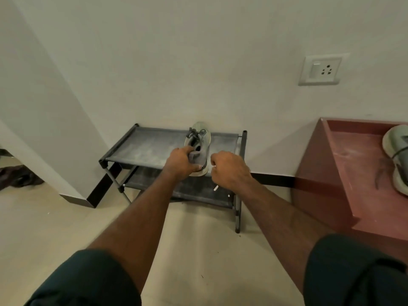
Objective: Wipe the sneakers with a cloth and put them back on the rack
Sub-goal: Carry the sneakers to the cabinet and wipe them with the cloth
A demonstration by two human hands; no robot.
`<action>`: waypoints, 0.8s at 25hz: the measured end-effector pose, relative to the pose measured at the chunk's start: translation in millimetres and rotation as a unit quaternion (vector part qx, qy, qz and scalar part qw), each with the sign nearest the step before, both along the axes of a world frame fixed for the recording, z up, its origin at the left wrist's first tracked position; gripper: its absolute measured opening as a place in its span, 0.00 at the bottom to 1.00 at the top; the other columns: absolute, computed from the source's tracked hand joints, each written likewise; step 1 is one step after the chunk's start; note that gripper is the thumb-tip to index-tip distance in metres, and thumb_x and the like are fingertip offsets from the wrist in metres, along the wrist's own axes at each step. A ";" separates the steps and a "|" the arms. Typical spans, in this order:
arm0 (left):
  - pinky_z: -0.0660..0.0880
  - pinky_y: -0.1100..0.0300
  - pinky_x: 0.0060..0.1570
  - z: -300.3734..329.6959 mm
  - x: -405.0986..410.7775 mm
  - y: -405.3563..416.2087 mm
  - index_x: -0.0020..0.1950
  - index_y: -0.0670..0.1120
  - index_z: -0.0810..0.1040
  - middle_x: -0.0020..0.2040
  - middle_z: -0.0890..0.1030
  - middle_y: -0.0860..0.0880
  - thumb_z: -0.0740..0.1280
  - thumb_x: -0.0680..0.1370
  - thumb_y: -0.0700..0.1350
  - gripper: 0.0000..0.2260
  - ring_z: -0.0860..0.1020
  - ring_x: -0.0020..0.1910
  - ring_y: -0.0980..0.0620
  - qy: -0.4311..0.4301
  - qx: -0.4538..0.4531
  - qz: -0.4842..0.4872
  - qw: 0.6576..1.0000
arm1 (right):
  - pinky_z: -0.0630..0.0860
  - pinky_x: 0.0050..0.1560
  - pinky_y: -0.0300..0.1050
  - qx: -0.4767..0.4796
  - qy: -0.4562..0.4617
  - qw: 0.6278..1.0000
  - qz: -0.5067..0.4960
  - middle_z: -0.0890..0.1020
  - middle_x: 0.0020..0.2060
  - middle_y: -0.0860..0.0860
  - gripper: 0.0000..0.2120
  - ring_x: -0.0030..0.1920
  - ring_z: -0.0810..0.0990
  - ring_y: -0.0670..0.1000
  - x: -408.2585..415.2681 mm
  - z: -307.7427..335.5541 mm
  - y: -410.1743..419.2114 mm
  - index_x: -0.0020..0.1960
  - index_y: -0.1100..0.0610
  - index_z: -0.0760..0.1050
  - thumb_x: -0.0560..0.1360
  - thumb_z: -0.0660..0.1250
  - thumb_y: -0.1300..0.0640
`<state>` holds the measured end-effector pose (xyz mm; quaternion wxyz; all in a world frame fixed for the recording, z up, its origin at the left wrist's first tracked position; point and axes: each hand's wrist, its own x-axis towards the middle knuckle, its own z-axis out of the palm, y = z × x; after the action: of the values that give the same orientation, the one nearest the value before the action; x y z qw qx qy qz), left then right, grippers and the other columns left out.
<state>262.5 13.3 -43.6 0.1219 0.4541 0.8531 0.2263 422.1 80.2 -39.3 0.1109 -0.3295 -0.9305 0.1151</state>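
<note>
- Nearest, two dark green sleeves [92,281] fill the bottom corners, with both bare forearms reaching forward over the pale tiled floor [198,250].
- Further out, the left hand [180,163] grips the heel of a grey sneaker [198,149], fingers inside the collar and thumb under the pale sole.
- Just beside it, the right hand [229,168] is curled into a loose fist close to the sneaker's heel; a small white tip shows at its fingers, and whether it pinches anything is not clear.
- That sneaker lies on the top shelf of a low dark rack [141,149], toe pointing at the wall, heel overhanging the front edge, laces loose on top.
- Its top shelf looks dusty; a lower shelf [198,193] sits beneath, partly hidden by the arms.
- To the right, a reddish-brown table [353,155] with a raised rim carries a second sneaker [395,155], cut off by the frame edge, well apart from the rack.
- Farthest, the plain wall [198,62] bears a switch-and-socket plate [321,70] up and right of the rack, with a black skirting strip along its base.
</note>
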 end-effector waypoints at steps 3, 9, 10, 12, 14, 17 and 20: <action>0.80 0.51 0.54 -13.6 5.4 17.5 0.60 0.43 0.82 0.52 0.84 0.43 0.78 0.71 0.48 0.19 0.82 0.50 0.45 -0.035 0.035 0.071 0.996 | 0.78 0.48 0.52 -0.001 0.028 1.000 -0.003 0.78 0.44 0.52 0.07 0.44 0.77 0.54 5.3 -8.8 9.9 0.49 0.55 0.77 0.72 0.66 0.56; 0.77 0.57 0.48 4.4 39.9 23.0 0.51 0.40 0.84 0.42 0.83 0.45 0.76 0.73 0.40 0.08 0.80 0.39 0.51 -0.077 0.159 0.133 0.975 | 0.76 0.39 0.46 -0.013 0.092 0.995 -0.037 0.77 0.38 0.48 0.02 0.38 0.76 0.50 74.2 9.1 36.0 0.42 0.53 0.74 0.72 0.63 0.58; 0.77 0.57 0.46 12.7 51.2 23.1 0.48 0.40 0.83 0.40 0.82 0.47 0.76 0.73 0.40 0.06 0.78 0.36 0.54 -0.090 0.171 0.119 0.974 | 0.77 0.40 0.46 -0.014 0.104 0.993 -0.047 0.77 0.39 0.48 0.03 0.38 0.76 0.50 89.4 14.3 39.4 0.42 0.53 0.75 0.73 0.63 0.58; 0.75 0.59 0.41 31.1 84.3 28.4 0.44 0.41 0.82 0.37 0.81 0.48 0.76 0.73 0.41 0.05 0.77 0.33 0.57 -0.101 0.194 0.074 0.973 | 0.78 0.43 0.48 -0.015 0.124 0.990 -0.066 0.79 0.43 0.48 0.04 0.42 0.78 0.51 124.7 23.7 44.1 0.47 0.53 0.76 0.74 0.63 0.57; 0.74 0.62 0.37 48.3 132.2 41.0 0.41 0.42 0.82 0.35 0.81 0.49 0.76 0.72 0.41 0.05 0.77 0.33 0.56 -0.116 0.221 0.022 0.968 | 0.79 0.47 0.49 -0.013 0.141 0.986 -0.093 0.80 0.47 0.49 0.07 0.45 0.79 0.50 167.7 34.7 47.4 0.52 0.53 0.77 0.75 0.65 0.56; 0.67 0.69 0.30 68.2 220.7 59.9 0.35 0.46 0.78 0.30 0.77 0.54 0.77 0.71 0.42 0.09 0.72 0.28 0.60 -0.146 0.273 -0.037 0.950 | 0.78 0.48 0.46 -0.017 0.189 0.971 -0.142 0.81 0.48 0.48 0.14 0.44 0.79 0.47 236.2 48.2 51.7 0.58 0.51 0.75 0.73 0.65 0.57; 0.66 0.72 0.29 68.7 304.0 69.1 0.36 0.45 0.78 0.30 0.77 0.54 0.77 0.71 0.42 0.09 0.71 0.27 0.61 -0.184 0.292 -0.070 0.936 | 0.79 0.48 0.45 -0.058 0.253 0.944 -0.203 0.83 0.46 0.48 0.18 0.43 0.81 0.46 304.8 53.2 51.8 0.62 0.48 0.75 0.73 0.66 0.58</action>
<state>566.5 82.4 25.1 0.1544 0.4789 0.6776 0.5363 726.8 132.0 13.9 0.3442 -0.4776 -0.7768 0.2233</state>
